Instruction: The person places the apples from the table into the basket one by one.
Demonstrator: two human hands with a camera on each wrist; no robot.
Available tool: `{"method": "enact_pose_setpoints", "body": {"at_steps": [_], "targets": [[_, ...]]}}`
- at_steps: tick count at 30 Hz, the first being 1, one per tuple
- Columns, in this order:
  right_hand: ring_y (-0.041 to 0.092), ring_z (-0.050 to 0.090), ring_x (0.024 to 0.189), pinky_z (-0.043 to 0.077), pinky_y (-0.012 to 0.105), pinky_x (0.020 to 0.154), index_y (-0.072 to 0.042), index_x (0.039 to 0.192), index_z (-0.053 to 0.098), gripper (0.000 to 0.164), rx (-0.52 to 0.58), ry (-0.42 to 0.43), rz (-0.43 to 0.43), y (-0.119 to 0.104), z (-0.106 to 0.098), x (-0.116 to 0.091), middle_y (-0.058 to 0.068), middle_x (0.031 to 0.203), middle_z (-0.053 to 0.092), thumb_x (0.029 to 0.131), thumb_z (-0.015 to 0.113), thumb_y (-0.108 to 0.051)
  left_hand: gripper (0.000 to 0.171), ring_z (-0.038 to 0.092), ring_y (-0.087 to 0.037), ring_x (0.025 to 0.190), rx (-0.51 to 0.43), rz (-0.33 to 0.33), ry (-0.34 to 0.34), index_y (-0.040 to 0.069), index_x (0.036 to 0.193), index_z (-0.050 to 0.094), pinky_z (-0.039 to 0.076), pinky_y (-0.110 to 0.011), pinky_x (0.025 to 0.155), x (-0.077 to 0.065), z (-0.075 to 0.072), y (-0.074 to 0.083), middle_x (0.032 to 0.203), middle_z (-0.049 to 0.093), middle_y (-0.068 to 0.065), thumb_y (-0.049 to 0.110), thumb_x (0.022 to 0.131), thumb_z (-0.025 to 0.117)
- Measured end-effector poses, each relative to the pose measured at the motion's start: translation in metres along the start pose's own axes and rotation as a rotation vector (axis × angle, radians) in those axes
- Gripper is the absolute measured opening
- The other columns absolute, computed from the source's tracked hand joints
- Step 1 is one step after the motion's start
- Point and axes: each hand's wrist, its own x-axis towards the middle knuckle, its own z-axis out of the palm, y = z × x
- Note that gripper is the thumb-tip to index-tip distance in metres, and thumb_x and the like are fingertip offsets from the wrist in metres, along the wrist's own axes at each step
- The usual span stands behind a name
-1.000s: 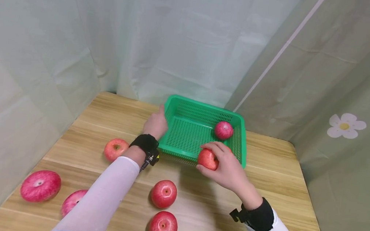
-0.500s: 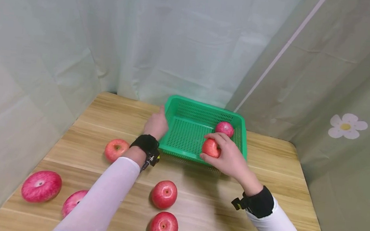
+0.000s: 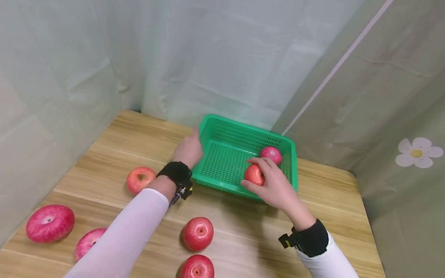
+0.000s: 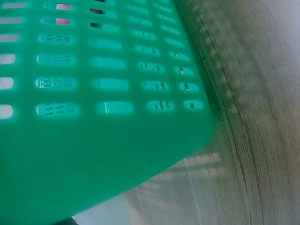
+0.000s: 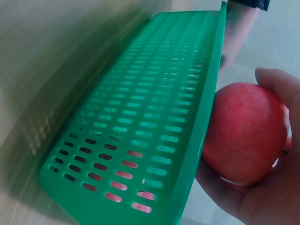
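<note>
A green plastic basket (image 3: 222, 185) with slotted walls stands at the back of the wooden table. My left hand (image 3: 188, 149) holds its left rim, one finger stretched along the edge; the other fingers are hidden. My right hand (image 3: 278, 188) grips a red apple (image 3: 254, 174) between thumb and fingers at the basket's near right side. In the right wrist view that apple (image 5: 248, 133) is just past the rim. A darker pink-red apple (image 3: 271, 154) lies in the back right corner. Close to the left wrist camera is the basket wall (image 4: 103, 150), with no fingers visible.
Two red apples (image 3: 198, 234) sit one behind the other at the front middle. Left of my left forearm lie a lighter red apple (image 3: 140, 180), a large pink-red one (image 3: 50, 223) and another (image 3: 88, 243) partly hidden by the sleeve. Curtains surround the table.
My right hand has carried the apple forward from the basket's near rim to inside its near right part, also lowering it slightly. My left hand stays at the left rim.
</note>
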Motion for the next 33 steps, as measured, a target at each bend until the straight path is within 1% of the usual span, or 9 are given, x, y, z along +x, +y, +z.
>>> {"method": "enact_pose_setpoints", "body": {"at_steps": [6, 10, 17, 21, 28, 33], "targets": [[0.025, 0.065, 0.106, 0.06, 0.04, 0.078, -0.013, 0.142, 0.06, 0.062, 0.039, -0.043, 0.079, 0.004, 0.0, 0.006, 0.01, 0.136, 0.058, 0.094, 0.08, -0.048, 0.079, 0.071, -0.041, 0.087, -0.002, -0.001, 0.003, 0.004, 0.171, 0.013, 0.059, -0.052, 0.072, -0.001, -0.001, 0.0, 0.109, 0.069, -0.031, 0.002, 0.102, 0.051], [0.024, 0.065, 0.102, 0.06, 0.039, 0.077, -0.012, 0.139, 0.06, 0.062, 0.055, -0.048, 0.091, 0.006, 0.0, 0.01, 0.01, 0.132, 0.059, 0.093, 0.081, -0.048, 0.078, 0.071, -0.043, 0.092, -0.003, 0.006, 0.005, 0.004, 0.171, 0.013, 0.059, -0.054, 0.075, 0.0, -0.001, -0.001, 0.113, 0.069, -0.032, 0.002, 0.102, 0.05], [0.022, 0.063, 0.106, 0.059, 0.038, 0.08, -0.011, 0.141, 0.057, 0.065, 0.042, -0.08, 0.096, 0.009, 0.001, 0.013, 0.008, 0.131, 0.059, 0.092, 0.082, -0.047, 0.078, 0.071, -0.046, 0.1, 0.002, 0.004, 0.008, 0.004, 0.171, 0.013, 0.059, -0.057, 0.081, 0.0, -0.001, -0.001, 0.118, 0.068, -0.034, 0.004, 0.102, 0.05], [0.024, 0.063, 0.108, 0.059, 0.04, 0.082, -0.009, 0.143, 0.056, 0.068, 0.029, -0.095, 0.094, 0.01, 0.0, 0.017, 0.009, 0.132, 0.059, 0.092, 0.082, -0.045, 0.077, 0.071, -0.046, 0.099, 0.006, 0.005, 0.011, 0.004, 0.171, 0.014, 0.059, -0.057, 0.08, 0.001, -0.001, -0.002, 0.118, 0.068, -0.034, 0.004, 0.103, 0.049], [0.031, 0.063, 0.115, 0.058, 0.05, 0.091, -0.007, 0.147, 0.055, 0.07, -0.027, -0.105, 0.097, 0.013, -0.007, 0.032, 0.015, 0.136, 0.059, 0.093, 0.082, -0.041, 0.079, 0.071, -0.041, 0.089, 0.004, -0.011, 0.003, 0.006, 0.172, 0.012, 0.059, -0.053, 0.073, 0.003, 0.0, -0.004, 0.11, 0.069, -0.03, 0.004, 0.102, 0.051], [0.031, 0.06, 0.115, 0.057, 0.049, 0.09, -0.005, 0.147, 0.056, 0.068, -0.064, -0.125, 0.101, 0.014, -0.01, 0.044, 0.014, 0.131, 0.061, 0.093, 0.084, -0.036, 0.08, 0.071, -0.041, 0.088, 0.006, -0.017, -0.002, 0.007, 0.172, 0.011, 0.059, -0.052, 0.07, 0.002, 0.0, -0.004, 0.108, 0.069, -0.029, 0.004, 0.102, 0.05]]}}
